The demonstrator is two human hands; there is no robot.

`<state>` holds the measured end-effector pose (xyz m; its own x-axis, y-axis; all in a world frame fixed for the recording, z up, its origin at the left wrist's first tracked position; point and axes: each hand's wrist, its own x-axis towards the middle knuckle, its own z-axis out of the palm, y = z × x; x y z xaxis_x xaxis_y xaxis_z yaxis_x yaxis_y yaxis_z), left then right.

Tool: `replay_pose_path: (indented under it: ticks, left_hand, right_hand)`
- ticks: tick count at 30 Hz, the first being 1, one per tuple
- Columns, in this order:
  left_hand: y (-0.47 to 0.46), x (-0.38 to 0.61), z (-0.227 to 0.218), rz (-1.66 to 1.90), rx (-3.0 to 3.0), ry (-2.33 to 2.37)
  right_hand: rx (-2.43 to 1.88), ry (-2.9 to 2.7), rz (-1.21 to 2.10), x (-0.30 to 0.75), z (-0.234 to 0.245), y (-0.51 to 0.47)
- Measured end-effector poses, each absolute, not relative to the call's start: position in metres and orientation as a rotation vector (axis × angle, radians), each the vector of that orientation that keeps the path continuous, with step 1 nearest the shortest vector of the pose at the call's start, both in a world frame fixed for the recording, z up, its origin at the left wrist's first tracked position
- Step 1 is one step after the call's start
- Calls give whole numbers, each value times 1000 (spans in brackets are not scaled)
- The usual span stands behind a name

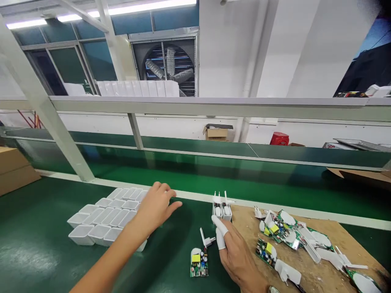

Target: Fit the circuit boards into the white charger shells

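My left hand (159, 205) reaches over the right edge of a group of white open plastic housings (104, 215), thumb apart from the fingers and nothing visible in it. My right hand (233, 252), with white finger covers on two fingers, is just in front of two upright white housings (222, 213) with plug pieces sticking out of their tops. Its fingertips are at the near side of these housings; whether they touch cannot be made out. Left of it lies a green circuit board (199, 263) with a yellow component, beside a small white plug piece (207, 241).
On the right, a brown board (244, 228) carries a pile of circuit boards (287, 230) with white plug parts. A green conveyor belt (183, 173) runs behind the table, below a shelf. A cardboard box (15, 171) stands at the left, and a slanted post (61, 130) rises nearby.
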<state>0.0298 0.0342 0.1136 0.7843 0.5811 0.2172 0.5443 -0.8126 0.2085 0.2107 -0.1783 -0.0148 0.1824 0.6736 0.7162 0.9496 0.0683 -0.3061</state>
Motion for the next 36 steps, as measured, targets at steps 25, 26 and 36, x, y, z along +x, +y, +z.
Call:
replay_pose_path:
  ticks: [25,26,36]
  left_hand:
    - [5,22,8,491,2157,503]
    - [5,22,3,488,2112,506]
    - [13,26,-3,565,2062,747]
  right_hand:
    - [-1666,-1966,389,199,8,-173]
    - [-1645,-2001,411,200,7,-171]
    - [-1525,-1730,196,210,4,-178]
